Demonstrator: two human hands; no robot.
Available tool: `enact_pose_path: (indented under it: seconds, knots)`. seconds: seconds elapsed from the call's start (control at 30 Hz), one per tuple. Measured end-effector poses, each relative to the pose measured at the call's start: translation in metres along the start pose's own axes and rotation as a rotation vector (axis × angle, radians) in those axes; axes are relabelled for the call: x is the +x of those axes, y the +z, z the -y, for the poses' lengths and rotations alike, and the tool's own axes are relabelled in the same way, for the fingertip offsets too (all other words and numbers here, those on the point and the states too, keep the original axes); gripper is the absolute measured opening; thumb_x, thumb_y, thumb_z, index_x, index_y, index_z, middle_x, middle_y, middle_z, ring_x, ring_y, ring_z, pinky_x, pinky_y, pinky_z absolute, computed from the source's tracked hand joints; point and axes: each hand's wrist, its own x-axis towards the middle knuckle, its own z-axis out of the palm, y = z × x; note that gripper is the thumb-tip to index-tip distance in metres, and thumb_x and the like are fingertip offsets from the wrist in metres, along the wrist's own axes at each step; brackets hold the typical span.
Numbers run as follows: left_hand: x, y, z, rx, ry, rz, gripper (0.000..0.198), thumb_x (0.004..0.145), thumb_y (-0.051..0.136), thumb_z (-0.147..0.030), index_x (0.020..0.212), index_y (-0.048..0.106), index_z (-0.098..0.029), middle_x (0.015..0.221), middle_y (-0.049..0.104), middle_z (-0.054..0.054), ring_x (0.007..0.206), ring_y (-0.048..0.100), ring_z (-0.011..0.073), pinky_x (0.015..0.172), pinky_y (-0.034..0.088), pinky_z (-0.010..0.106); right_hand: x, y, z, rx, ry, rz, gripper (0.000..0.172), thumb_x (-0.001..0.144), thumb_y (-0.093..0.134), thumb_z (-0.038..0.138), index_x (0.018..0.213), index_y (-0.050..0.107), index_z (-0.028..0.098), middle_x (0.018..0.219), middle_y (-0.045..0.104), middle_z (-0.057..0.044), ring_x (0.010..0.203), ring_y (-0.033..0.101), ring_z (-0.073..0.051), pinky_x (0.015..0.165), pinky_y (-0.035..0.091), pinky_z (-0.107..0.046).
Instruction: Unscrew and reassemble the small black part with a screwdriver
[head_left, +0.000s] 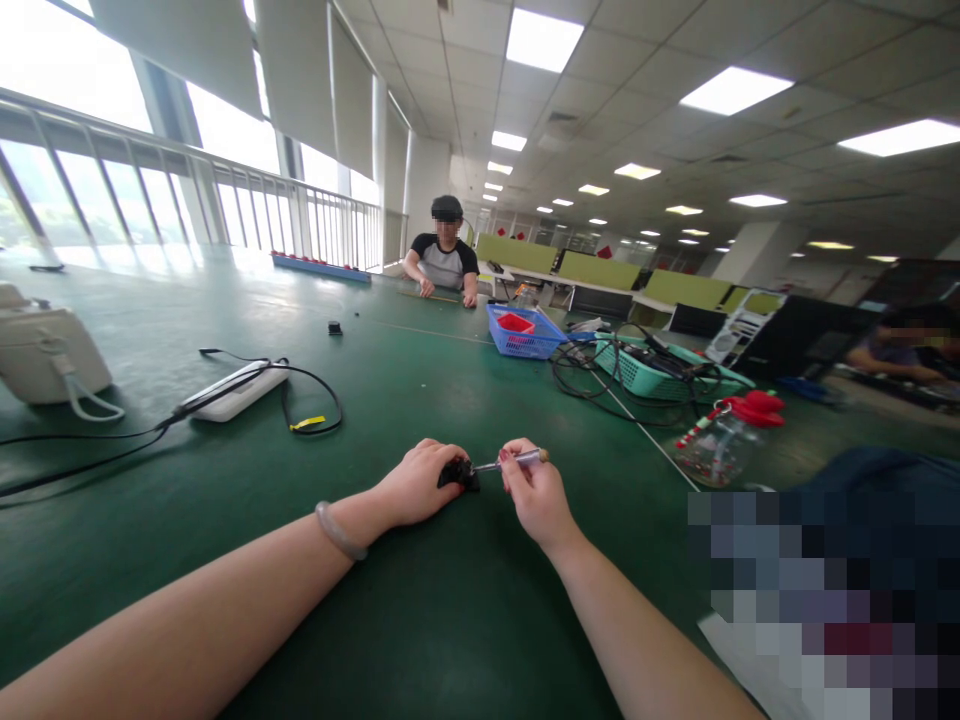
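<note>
My left hand (pixel 421 482), with a pale bangle (pixel 341 532) on its wrist, is closed around a small black part (pixel 459 473) low over the green table (pixel 405 620). The part's exact kind is too small to make out. Between the fingertips of my right hand (pixel 536 495) is a slim screwdriver (pixel 531 458) with a silvery handle, held nearly level. Its metal shaft points left, and the tip meets the right side of the black part or lies just against it. My left fingers cover much of the part.
A white power bank (pixel 238 392) with black cables lies to the left, near a cream bag (pixel 52 350). Ahead stand a blue basket (pixel 525 335) and a teal basket (pixel 652 375) with tangled cables. A red-lidded bottle (pixel 724 445) is at right. Another person (pixel 448 262) sits across the table.
</note>
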Motion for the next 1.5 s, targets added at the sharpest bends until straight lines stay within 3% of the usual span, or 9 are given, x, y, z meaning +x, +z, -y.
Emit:
enact_pose_path:
  seconds: [0.33,0.53,0.77,1.17,1.5]
  knots:
    - [0.0,-0.002,-0.001,0.001,-0.01,0.023,0.036,0.08,0.061,-0.033,0.114,0.06,-0.024,0.113,0.066,0.004,0.11,0.054,0.026,0.1,0.042,0.041,-0.001,-0.003,0.002,0.022,0.046,-0.047,0.025,0.094,0.044,0.044,0.085,0.052,0.022,0.059,0.048,0.004,0.048,0.042,-0.011,0.046,0.031,-0.024]
    - [0.0,-0.003,-0.002,0.001,-0.01,0.02,0.035,0.079,0.061,-0.032,0.114,0.06,-0.025,0.113,0.066,0.004,0.11,0.055,0.0265,0.099,0.043,0.042,-0.003,-0.007,0.008,0.002,0.003,-0.123,0.023,0.094,0.044,0.038,0.079,0.052,0.022,0.059,0.047,0.003,0.053,0.046,-0.014,0.051,0.034,-0.026]
    - [0.001,-0.003,-0.004,0.008,0.006,0.021,0.032,0.08,0.061,-0.034,0.111,0.061,-0.024,0.109,0.067,0.004,0.108,0.055,0.0255,0.098,0.043,0.041,-0.005,-0.007,0.01,0.012,-0.092,-0.019,0.024,0.093,0.045,0.032,0.073,0.05,0.021,0.06,0.046,0.003,0.055,0.045,-0.013,0.053,0.034,-0.026]
    - [0.001,-0.003,-0.004,0.001,0.017,0.027,0.031,0.083,0.058,-0.039,0.11,0.062,-0.024,0.107,0.067,0.004,0.105,0.055,0.0248,0.097,0.043,0.04,-0.004,-0.008,0.011,0.013,-0.101,0.005,0.026,0.094,0.045,0.036,0.074,0.053,0.021,0.061,0.048,0.002,0.055,0.046,-0.013,0.053,0.035,-0.026]
    - [0.0,-0.003,-0.004,-0.001,0.014,0.029,0.032,0.083,0.058,-0.039,0.112,0.062,-0.025,0.109,0.067,0.004,0.106,0.056,0.024,0.098,0.043,0.04,-0.001,-0.006,0.005,0.001,-0.037,-0.079,0.024,0.094,0.044,0.041,0.081,0.053,0.022,0.061,0.05,0.002,0.055,0.048,-0.014,0.053,0.038,-0.025]
